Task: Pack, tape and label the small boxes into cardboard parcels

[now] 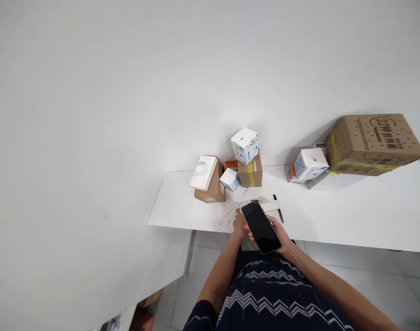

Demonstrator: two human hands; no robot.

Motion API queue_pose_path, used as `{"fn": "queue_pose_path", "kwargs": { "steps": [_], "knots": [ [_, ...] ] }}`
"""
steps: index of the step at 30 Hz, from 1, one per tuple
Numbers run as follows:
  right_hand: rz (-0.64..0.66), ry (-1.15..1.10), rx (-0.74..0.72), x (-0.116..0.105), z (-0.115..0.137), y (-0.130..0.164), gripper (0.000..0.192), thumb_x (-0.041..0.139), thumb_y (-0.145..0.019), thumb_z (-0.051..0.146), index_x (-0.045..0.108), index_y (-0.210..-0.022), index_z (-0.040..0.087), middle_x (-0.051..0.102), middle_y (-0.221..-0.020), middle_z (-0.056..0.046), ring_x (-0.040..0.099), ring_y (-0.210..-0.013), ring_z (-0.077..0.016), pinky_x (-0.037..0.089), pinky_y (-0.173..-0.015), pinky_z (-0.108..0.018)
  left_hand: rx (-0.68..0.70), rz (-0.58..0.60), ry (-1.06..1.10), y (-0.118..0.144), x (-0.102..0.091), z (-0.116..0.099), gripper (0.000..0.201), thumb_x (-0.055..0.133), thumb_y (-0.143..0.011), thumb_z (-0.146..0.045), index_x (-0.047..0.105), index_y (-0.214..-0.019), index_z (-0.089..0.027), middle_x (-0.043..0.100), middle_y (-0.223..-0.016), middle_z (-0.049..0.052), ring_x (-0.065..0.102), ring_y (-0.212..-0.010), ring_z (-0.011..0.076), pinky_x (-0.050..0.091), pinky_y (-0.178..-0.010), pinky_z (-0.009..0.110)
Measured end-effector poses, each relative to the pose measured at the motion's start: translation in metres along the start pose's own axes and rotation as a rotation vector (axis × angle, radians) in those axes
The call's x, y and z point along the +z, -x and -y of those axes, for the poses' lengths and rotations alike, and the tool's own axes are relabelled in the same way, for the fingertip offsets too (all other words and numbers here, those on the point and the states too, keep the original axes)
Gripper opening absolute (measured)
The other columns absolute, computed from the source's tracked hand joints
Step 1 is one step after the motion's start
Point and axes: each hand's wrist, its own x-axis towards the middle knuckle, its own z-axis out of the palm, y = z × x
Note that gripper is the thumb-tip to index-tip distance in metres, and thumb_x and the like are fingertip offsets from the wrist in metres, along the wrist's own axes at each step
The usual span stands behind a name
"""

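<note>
My right hand [280, 233] is closed around a black smartphone [261, 227], its fingertips wrapping the phone's left edge from below. The dark screen faces up. My left hand [239, 223] is at the phone's upper left side, by the table's front edge. The phone hides part of its fingers, so I cannot make out whether it grips anything. Just beyond the phone, a white paper-like strip [270, 206] lies on the white table [175, 202]. A black pen [278, 208] rests to its right. Thin marks or slender items lie left of the phone, too small to name.
Left of centre, a white power bank box [203, 172] leans on a cardboard box [211, 195]. Beside it, a white box [244, 142] tops a taped carton [250, 174], near a smaller white box [230, 179]. Right stand a white box [311, 164] and a large carton [375, 142].
</note>
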Motion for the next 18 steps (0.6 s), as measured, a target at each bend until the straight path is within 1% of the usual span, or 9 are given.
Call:
{"fn": "queue_pose_path", "kwargs": {
  "steps": [2,5,7,9,11,13,15,17,18],
  "knots": [
    [-0.011,-0.008,-0.015,-0.001,0.0,0.0,0.055,0.04,-0.086,0.051,0.059,-0.117,0.01,0.072,-0.098,-0.014,0.069,-0.083,-0.0251,0.054,-0.078,-0.041,-0.006,-0.003,-0.006,-0.001,0.001,0.0,0.042,0.045,-0.086,-0.048,0.046,-0.121,-0.023,0.05,-0.122,0.012,0.056,-0.102,0.0269,0.045,-0.083,0.037],
    [-0.037,-0.006,-0.034,-0.003,0.0,0.0,0.053,0.041,-0.086,0.049,0.057,-0.12,0.011,0.071,-0.102,-0.014,0.069,-0.085,-0.0247,0.053,-0.08,-0.041,-0.028,0.005,-0.025,-0.002,0.002,0.0,0.039,0.038,-0.089,-0.046,0.046,-0.119,-0.022,0.052,-0.116,0.012,0.058,-0.099,0.027,0.047,-0.081,0.038],
    [-0.047,0.007,-0.04,-0.005,0.001,0.0,0.053,0.042,-0.086,0.049,0.057,-0.121,0.012,0.071,-0.103,-0.013,0.069,-0.084,-0.0249,0.053,-0.08,-0.042,-0.019,0.008,-0.055,-0.004,0.004,0.0,0.038,0.034,-0.09,-0.045,0.046,-0.119,-0.024,0.05,-0.116,0.012,0.058,-0.1,0.027,0.047,-0.08,0.039],
    [-0.06,0.02,-0.064,-0.006,0.002,0.002,0.053,0.042,-0.085,0.05,0.056,-0.121,0.013,0.071,-0.102,-0.013,0.069,-0.083,-0.025,0.054,-0.079,-0.042,-0.002,0.009,-0.079,-0.004,0.006,0.001,0.038,0.035,-0.09,-0.043,0.042,-0.124,-0.027,0.047,-0.118,0.011,0.058,-0.102,0.027,0.047,-0.08,0.039],
    [-0.102,0.043,-0.11,-0.007,0.005,0.005,0.052,0.043,-0.084,0.049,0.057,-0.12,0.014,0.071,-0.101,-0.013,0.07,-0.082,-0.025,0.054,-0.078,-0.042,0.008,0.002,-0.089,-0.004,0.007,0.002,0.04,0.037,-0.09,-0.036,0.036,-0.13,-0.03,0.044,-0.123,0.01,0.057,-0.104,0.0263,0.047,-0.08,0.039],
    [-0.182,0.085,-0.198,-0.011,0.012,0.01,0.049,0.045,-0.083,0.047,0.058,-0.118,0.015,0.072,-0.099,-0.012,0.069,-0.082,-0.0251,0.054,-0.076,-0.041,0.019,-0.009,-0.103,-0.004,0.008,0.002,0.047,0.038,-0.088,-0.025,0.03,-0.134,-0.032,0.04,-0.128,0.01,0.056,-0.107,0.0253,0.047,-0.082,0.038],
    [-0.297,0.145,-0.33,-0.021,0.022,0.018,0.046,0.046,-0.081,0.047,0.06,-0.114,0.016,0.072,-0.097,-0.011,0.069,-0.081,-0.0252,0.055,-0.075,-0.04,0.017,-0.012,-0.117,-0.003,0.008,0.002,0.053,0.038,-0.085,-0.017,0.028,-0.135,-0.033,0.038,-0.132,0.009,0.054,-0.109,0.0241,0.046,-0.084,0.037],
    [-0.461,0.226,-0.479,-0.039,0.035,0.026,0.045,0.047,-0.08,0.049,0.061,-0.109,0.018,0.071,-0.095,-0.01,0.068,-0.08,-0.0249,0.055,-0.073,-0.039,0.012,-0.001,-0.125,-0.003,0.008,0.002,0.055,0.038,-0.084,-0.015,0.028,-0.135,-0.033,0.037,-0.133,0.008,0.055,-0.109,0.0233,0.046,-0.085,0.036],
    [-0.574,0.287,-0.544,-0.051,0.042,0.03,0.046,0.047,-0.079,0.051,0.06,-0.108,0.019,0.07,-0.094,-0.01,0.067,-0.079,-0.0246,0.055,-0.072,-0.039,0.009,0.006,-0.126,-0.003,0.008,0.002,0.056,0.038,-0.083,-0.014,0.028,-0.135,-0.033,0.036,-0.134,0.008,0.055,-0.109,0.0233,0.046,-0.085,0.036]
  ]
}}
